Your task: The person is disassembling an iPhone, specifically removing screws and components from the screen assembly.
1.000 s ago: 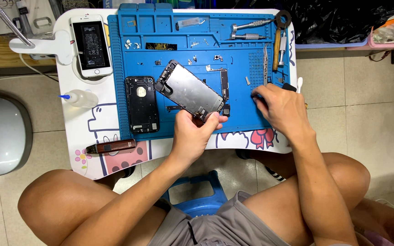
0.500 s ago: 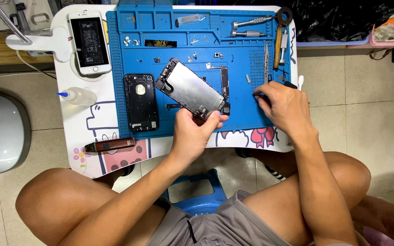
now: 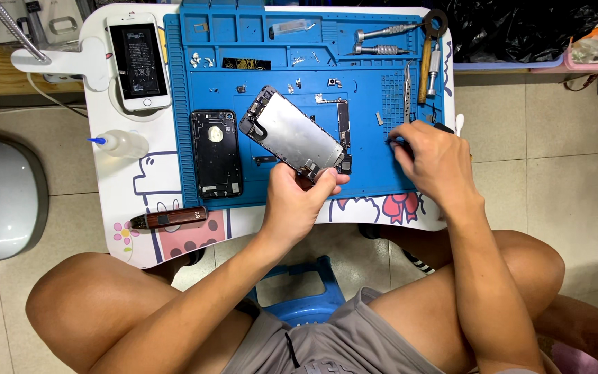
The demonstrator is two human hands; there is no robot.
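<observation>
Nearest the person, at the near edge of the small white table (image 3: 105, 208), the left hand (image 3: 299, 201) has its fingers and thumb closed on the lower end of a detached phone screen panel (image 3: 291, 133), holding it tilted, metal back plate up, over the middle of the blue work mat (image 3: 375, 173); a light pinch at the panel's edges, away from the flex cables at its end, looks like the safe way to keep it steady, judging by how thin it is. Toward the mat's right edge the right hand (image 3: 434, 163) has its fingers curled around a slim dark tool (image 3: 443, 127), the tip down on the mat near some tiny parts; slow, short moves there seem wise so that loose screws are not scattered. Beside the panel, on the mat's left part, lies one black phone rear housing (image 3: 216, 154). Off the mat, at the table's near left corner, lies one dark brown pen-shaped device (image 3: 169, 219), and farther along the left edge one small clear squeeze bottle (image 3: 120, 144). In the far left corner stands one white phone (image 3: 138, 61), screen up. Along the mat's far edge and far right corner I count two metal-handled screwdrivers (image 3: 382, 33), one pair of tweezers (image 3: 407, 90) and one wooden-handled tool (image 3: 425, 66); several tiny screws and brackets dot the mat, too small to count
</observation>
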